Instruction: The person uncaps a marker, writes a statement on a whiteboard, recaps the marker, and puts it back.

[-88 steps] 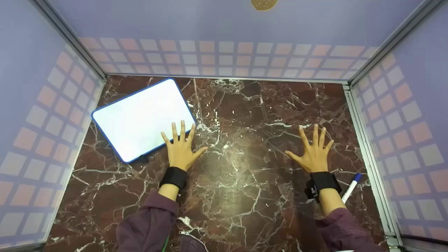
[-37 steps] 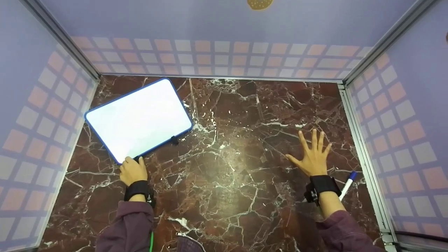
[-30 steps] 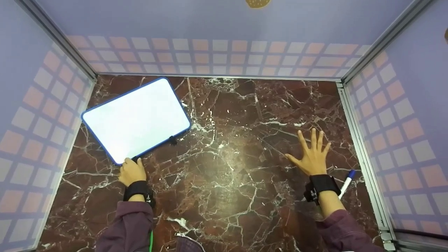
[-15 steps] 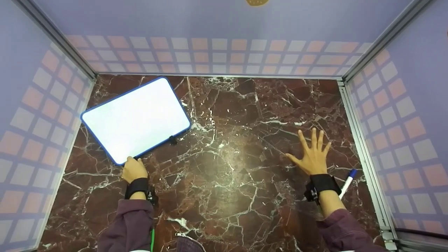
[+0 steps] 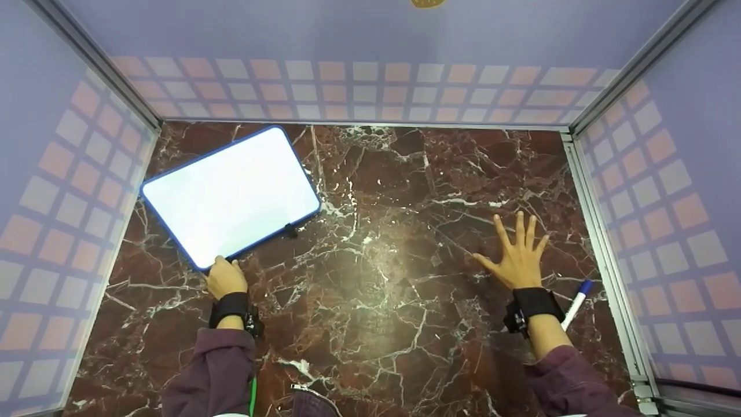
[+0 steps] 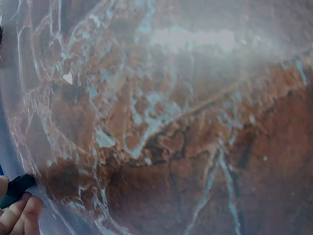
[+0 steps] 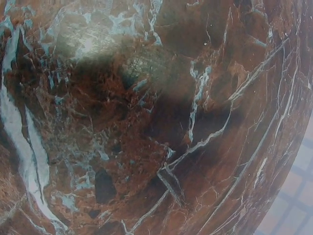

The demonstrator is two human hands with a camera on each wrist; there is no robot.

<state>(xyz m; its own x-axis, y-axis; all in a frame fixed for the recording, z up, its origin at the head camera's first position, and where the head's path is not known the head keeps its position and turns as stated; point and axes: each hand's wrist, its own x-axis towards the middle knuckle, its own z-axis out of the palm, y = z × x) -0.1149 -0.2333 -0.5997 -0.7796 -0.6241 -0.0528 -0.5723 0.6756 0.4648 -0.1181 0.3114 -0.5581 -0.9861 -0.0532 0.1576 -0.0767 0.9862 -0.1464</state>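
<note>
A whiteboard [image 5: 231, 194] with a blue frame lies tilted on the dark red marble tabletop at the left. At its lower corner my left hand [image 5: 226, 278] has its fingers curled at the edge. In the left wrist view, the thumb and fingertips [image 6: 32, 210] pinch a small black piece [image 6: 18, 190]; a similar black piece [image 5: 290, 230] juts from the same edge farther right. My right hand [image 5: 518, 258] rests on the tabletop with fingers spread, holding nothing. Beside the right wrist lies a white marker [image 5: 576, 304] with a blue cap, partly hidden by the arm.
Lilac panels with pink and white squares enclose the tabletop [image 5: 376, 278] at the back [image 5: 370, 87], left [image 5: 63, 191] and right [image 5: 666, 191]. Metal rails [image 5: 605, 260] run along their edges. A jacket zip [image 5: 298, 387] shows at the front edge.
My left hand, spread over the whiteboard's lower right edge at first, has moved left and down to the lower corner and curled its fingers there. The right hand stays put.
</note>
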